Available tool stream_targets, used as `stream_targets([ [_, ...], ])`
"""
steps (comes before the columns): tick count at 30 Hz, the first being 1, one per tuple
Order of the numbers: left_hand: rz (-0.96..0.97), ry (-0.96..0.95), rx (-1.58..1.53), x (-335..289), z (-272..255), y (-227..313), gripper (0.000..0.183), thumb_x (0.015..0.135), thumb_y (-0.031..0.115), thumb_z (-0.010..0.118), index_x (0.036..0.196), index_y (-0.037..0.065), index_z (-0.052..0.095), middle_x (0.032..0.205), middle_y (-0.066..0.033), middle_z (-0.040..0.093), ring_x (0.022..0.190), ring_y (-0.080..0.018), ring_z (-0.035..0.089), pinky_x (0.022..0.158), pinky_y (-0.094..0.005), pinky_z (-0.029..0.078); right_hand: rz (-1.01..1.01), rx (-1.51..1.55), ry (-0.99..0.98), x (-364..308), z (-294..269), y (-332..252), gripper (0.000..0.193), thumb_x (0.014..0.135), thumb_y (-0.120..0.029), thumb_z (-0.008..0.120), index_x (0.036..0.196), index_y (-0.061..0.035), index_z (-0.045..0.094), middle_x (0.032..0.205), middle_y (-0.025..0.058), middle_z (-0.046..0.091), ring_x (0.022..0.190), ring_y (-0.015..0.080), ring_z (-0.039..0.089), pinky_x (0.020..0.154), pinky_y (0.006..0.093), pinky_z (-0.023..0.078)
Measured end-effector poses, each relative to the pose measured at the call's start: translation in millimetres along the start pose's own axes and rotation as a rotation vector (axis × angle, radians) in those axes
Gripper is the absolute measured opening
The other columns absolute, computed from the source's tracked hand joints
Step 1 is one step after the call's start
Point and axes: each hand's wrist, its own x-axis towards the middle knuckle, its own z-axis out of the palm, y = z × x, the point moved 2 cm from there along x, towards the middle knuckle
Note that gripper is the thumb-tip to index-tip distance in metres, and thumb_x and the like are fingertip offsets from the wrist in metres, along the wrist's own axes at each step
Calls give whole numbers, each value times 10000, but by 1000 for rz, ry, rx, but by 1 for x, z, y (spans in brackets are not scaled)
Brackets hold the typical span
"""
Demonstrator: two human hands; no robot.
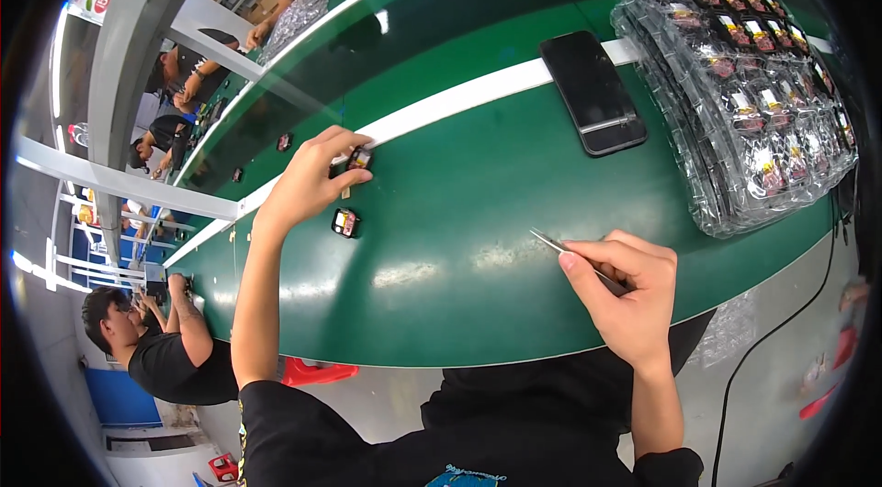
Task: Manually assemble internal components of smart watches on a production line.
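Note:
My left hand [310, 176] reaches to the white strip along the green work table [441, 239]. Its thumb and fingers close around a small black part with a coloured label [361, 158]. A second small black part of the same kind [345, 222] lies on the green surface just below that hand. Near the front edge of the table, my right hand [634, 289] grips slim metal tweezers [549, 241], their tips pointing up and left, touching no part.
A black phone [593, 92] lies across the white strip. At right stand stacked clear plastic trays [735, 101] full of labelled black parts. Two more small parts [284, 141] lie beyond the strip. A co-worker [165, 349] sits at left; other people work farther back. A red stool [317, 372] shows below.

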Motion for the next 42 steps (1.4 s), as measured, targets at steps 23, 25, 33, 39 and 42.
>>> stream_targets([
  [23, 583, 67, -309, 0, 81, 119, 716, 664, 314, 980, 1305, 47, 803, 998, -43, 709, 883, -239, 644, 875, -370, 460, 51, -27, 55, 1, 3, 3, 136, 856, 35, 858, 991, 20, 853, 664, 23, 652, 525, 38, 512, 482, 246, 316],
  [25, 609, 69, -295, 2, 84, 116, 689, 665, 307, 987, 1278, 47, 811, 985, -39, 706, 867, -231, 644, 863, -369, 454, 52, -33, 43, 1, 2, 3, 135, 855, 36, 856, 989, 23, 852, 664, 23, 650, 526, 37, 512, 482, 245, 317],
  [33, 524, 3, -347, 1, 82, 118, 571, 709, 253, 972, 1228, 69, 819, 1090, -64, 704, 977, -243, 639, 887, -372, 437, -6, -76, 10, 2, 3, 5, 128, 845, 38, 856, 973, 30, 843, 655, 22, 630, 518, 38, 495, 480, 245, 304],
  [39, 505, -1, -398, -2, 89, 119, 639, 726, 358, 969, 1247, 27, 806, 1008, -57, 748, 919, -231, 676, 911, -377, 426, 42, -49, -76, 3, -1, 6, 140, 843, 72, 833, 980, 48, 852, 687, 24, 651, 562, 37, 500, 508, 232, 288],
  [42, 487, -61, -373, -1, 86, 116, 676, 699, 404, 970, 1235, 20, 819, 973, -44, 733, 836, -203, 639, 890, -367, 416, 64, -68, -146, 9, -4, 8, 134, 830, 76, 826, 956, 39, 850, 674, 31, 657, 546, 41, 507, 499, 239, 292],
])
